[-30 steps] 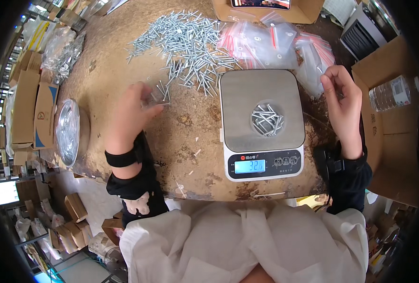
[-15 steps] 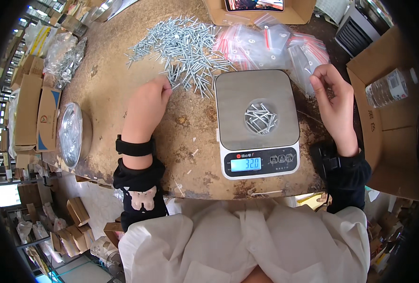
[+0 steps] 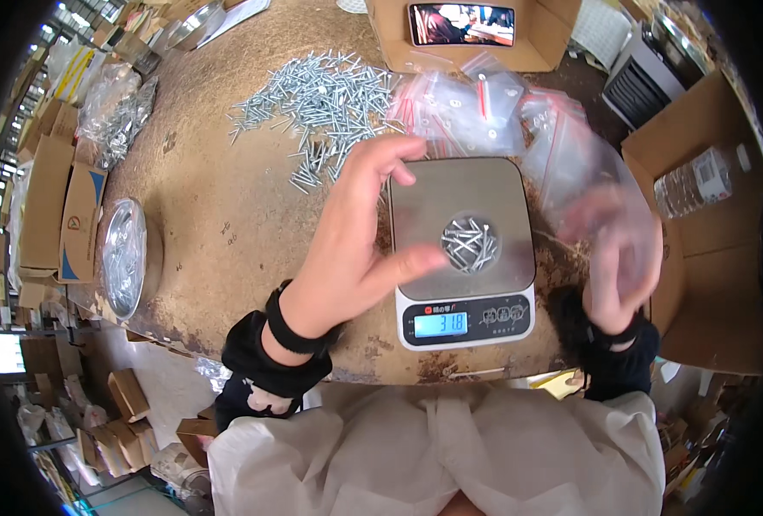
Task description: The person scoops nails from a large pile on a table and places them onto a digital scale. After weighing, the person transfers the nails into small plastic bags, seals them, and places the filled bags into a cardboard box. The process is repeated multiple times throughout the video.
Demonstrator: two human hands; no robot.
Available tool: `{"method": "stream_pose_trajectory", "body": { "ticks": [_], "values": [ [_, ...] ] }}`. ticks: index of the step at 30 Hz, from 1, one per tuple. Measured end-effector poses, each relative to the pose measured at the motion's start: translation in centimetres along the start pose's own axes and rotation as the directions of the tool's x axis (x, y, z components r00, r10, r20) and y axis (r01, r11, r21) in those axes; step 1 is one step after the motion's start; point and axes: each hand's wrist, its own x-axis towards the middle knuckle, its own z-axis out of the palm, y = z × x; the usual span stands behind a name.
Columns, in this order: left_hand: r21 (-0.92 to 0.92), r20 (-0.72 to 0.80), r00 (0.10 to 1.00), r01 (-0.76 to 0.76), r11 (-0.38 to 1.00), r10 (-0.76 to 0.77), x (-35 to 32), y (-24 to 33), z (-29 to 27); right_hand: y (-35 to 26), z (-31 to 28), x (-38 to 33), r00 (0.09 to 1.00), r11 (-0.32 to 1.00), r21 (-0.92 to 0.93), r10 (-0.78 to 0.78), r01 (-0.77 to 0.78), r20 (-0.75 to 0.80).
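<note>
A digital kitchen scale [image 3: 416,193] with a metal top and lit display stands on the worn table. On it sits a small clear round dish [image 3: 496,262] with several silver screws [image 3: 467,244] inside. My left hand [image 3: 351,236] reaches over the scale's left side, fingers and thumb spread apart and nothing between them. At the scale's right my right hand [image 3: 622,258] is smeared by motion, so its grip is unclear. Clear zip bags with red seams [image 3: 562,138] lie just beyond it. A loose heap of silver screws [image 3: 325,103] spreads behind the left hand.
A phone [image 3: 462,24] stands in an open carton [image 3: 532,43] at the back. To the right, another cardboard box [image 3: 699,258] holds a plastic bottle [image 3: 695,182]. On the left are a metal bowl with plastic wrap [image 3: 125,258] and a carton [image 3: 80,219].
My left hand has moved right from the screw heap to the scale and opened. My right hand has come lower, now blurred. The scale's reading has dropped slightly.
</note>
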Motion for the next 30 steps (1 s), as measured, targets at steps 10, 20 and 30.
{"method": "stream_pose_trajectory", "body": {
  "ticks": [10, 20, 30],
  "values": [
    [-0.317, 0.244, 0.970, 0.071, 0.946, 0.009, -0.7, 2.6, 0.5, -2.0, 1.6, -0.2, 0.963, 0.971, 0.240, -0.082, 0.018, 0.257],
    [-0.364, 0.220, 0.969, 0.190, 0.912, -0.114, -1.6, 3.3, 0.5, -1.5, 0.4, -0.8, 0.924, 0.971, 0.114, 0.161, -0.212, 0.346],
    [-0.456, 0.391, 0.920, 0.191, 0.870, 0.003, -2.1, 4.5, 2.4, -2.2, 2.0, -1.2, 0.857, 0.839, -0.208, -0.452, 0.503, 0.247]
  ]
}}
